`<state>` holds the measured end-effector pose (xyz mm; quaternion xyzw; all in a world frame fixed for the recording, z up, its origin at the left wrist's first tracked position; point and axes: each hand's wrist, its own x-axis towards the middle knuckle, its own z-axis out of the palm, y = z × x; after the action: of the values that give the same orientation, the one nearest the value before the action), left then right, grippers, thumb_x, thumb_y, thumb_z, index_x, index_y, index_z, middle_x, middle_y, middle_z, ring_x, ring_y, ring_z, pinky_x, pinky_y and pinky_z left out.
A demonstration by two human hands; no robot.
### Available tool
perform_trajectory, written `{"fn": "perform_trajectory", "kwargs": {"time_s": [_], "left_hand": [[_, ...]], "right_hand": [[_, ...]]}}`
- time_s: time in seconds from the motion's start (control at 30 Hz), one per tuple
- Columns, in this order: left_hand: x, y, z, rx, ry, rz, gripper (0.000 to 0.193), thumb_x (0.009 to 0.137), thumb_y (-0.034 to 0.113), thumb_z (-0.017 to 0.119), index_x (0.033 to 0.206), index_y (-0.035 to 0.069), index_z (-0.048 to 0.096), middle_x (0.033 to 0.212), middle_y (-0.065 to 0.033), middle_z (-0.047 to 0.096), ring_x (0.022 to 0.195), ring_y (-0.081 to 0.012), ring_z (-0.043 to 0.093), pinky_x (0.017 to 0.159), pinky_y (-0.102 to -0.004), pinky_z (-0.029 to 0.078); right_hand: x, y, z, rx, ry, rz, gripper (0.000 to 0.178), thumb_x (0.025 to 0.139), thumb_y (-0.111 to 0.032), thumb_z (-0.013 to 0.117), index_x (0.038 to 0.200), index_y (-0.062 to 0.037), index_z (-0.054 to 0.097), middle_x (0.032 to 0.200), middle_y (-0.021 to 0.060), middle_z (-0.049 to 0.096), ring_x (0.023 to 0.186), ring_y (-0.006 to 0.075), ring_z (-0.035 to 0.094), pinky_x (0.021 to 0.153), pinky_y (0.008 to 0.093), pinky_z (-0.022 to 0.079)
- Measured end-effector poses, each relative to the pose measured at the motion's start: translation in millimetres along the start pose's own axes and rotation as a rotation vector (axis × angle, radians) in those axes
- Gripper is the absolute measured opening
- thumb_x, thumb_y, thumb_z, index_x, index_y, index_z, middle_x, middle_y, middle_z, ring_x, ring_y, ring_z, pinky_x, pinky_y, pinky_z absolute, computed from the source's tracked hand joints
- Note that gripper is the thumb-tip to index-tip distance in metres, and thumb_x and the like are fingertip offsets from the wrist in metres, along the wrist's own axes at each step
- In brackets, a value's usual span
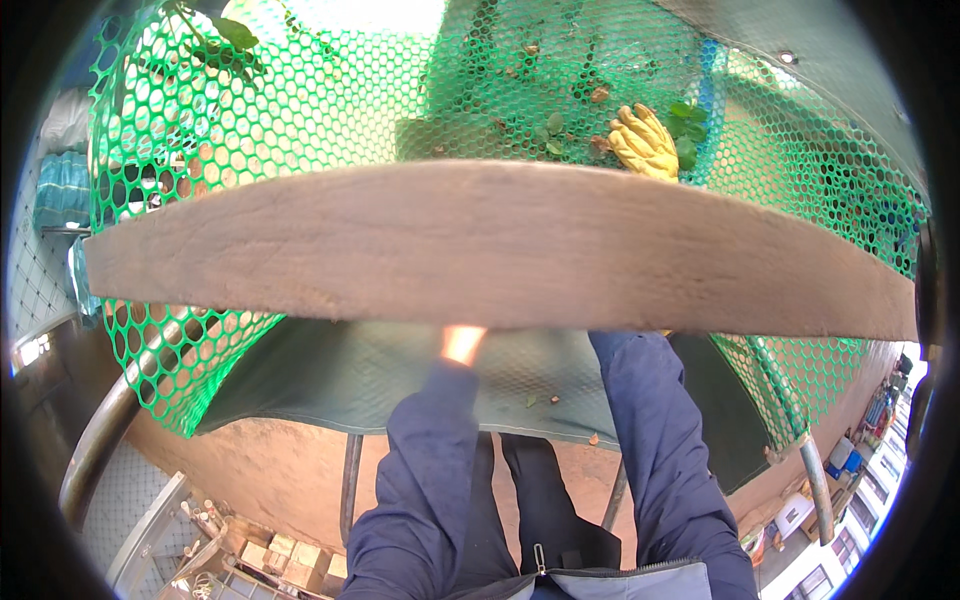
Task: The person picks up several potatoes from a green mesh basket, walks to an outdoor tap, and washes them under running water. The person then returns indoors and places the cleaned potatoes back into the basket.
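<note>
A long brown wooden beam [480, 245] crosses the view from side to side in front of my arms. My left hand [463, 343] goes behind it; only a bright, blurred strip of bare wrist shows, and the fingers are hidden. Beyond the beam, my right hand [645, 145] appears in a yellow glove, its fingers stretched out over the green mesh netting [560, 85]. Beside that glove is a sprig of green leaves [686, 122]. Whether the gloved fingers touch the net or the leaves I cannot tell.
Dark green cloth [520, 380] hangs below the beam, with a few dry leaf bits on it. Curved metal tubes [110, 430] hold the netting at both sides. Wooden blocks [285, 560] lie at the lower left. Another leaf [236, 34] rests at the far left.
</note>
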<state>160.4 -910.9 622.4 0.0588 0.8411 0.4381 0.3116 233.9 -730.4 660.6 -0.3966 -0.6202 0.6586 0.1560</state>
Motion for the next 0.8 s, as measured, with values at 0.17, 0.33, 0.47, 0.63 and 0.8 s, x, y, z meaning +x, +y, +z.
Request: {"fn": "perform_trajectory", "kwargs": {"time_s": [0.17, 0.33, 0.47, 0.63, 0.8], "left_hand": [[-2.8, 38.9, -6.6, 0.139, 0.049, -0.155, 0.075, 0.072, 0.049, 0.074, 0.119, -0.005, 0.053, 0.115, -0.0270, 0.058, 0.110, -0.0395, 0.056, 0.095, -0.0434, 0.045], [-8.9, 25.3, -12.4, 0.289, -0.077, 0.125, 0.047, 0.080, 0.029, 0.066, 0.115, -0.002, 0.060, 0.120, -0.0230, 0.058, 0.113, -0.0394, 0.053, 0.097, -0.0465, 0.042], [-37.9, 21.8, -38.5, 0.261, 0.129, 0.281, 0.059, 0.085, 0.029, 0.065, 0.129, -0.007, 0.048, 0.132, -0.0260, 0.050, 0.123, -0.0377, 0.049, 0.102, -0.0427, 0.040], [-135.2, 37.6, -169.1, -0.542, -0.393, -0.191, 0.059, 0.092, 0.024, 0.061, 0.142, 0.003, 0.036, 0.140, -0.0216, 0.045, 0.128, -0.0302, 0.047, 0.103, -0.0449, 0.041], [-248.9, -19.8, -298.5, -1.107, -0.552, -0.687, 0.052, 0.088, 0.033, 0.065, 0.135, 0.018, 0.048, 0.132, -0.0244, 0.051, 0.111, -0.0314, 0.060, 0.090, -0.0445, 0.050]], "right_hand": [[-6.8, -7.3, -1.5, 0.198, -0.203, 0.105, 0.068, 0.082, -0.021, 0.073, 0.137, 0.0008, 0.040, 0.129, 0.0173, 0.055, 0.120, 0.0257, 0.052, 0.101, 0.0385, 0.043], [-5.1, 0.7, 2.4, 0.066, -0.168, 0.051, 0.073, 0.083, -0.025, 0.072, 0.141, -0.0009, 0.035, 0.132, 0.0180, 0.052, 0.122, 0.0273, 0.049, 0.102, 0.0397, 0.041], [-27.6, -24.6, -3.6, -0.468, -0.076, 0.005, 0.053, 0.085, -0.020, 0.070, 0.129, 0.0002, 0.048, 0.122, 0.0151, 0.058, 0.111, 0.0231, 0.055, 0.098, 0.0370, 0.044], [-145.6, -155.8, -62.6, -0.687, -0.477, -0.256, 0.048, 0.081, -0.019, 0.071, 0.123, 0.0005, 0.057, 0.121, 0.0205, 0.060, 0.111, 0.0360, 0.059, 0.094, 0.0393, 0.048], [-284.6, -148.5, -105.1, 0.767, -0.747, 0.223, 0.028, 0.088, -0.011, 0.056, 0.114, -0.0020, 0.064, 0.115, 0.0095, 0.064, 0.103, 0.0432, 0.060, 0.093, 0.0529, 0.045]]}}
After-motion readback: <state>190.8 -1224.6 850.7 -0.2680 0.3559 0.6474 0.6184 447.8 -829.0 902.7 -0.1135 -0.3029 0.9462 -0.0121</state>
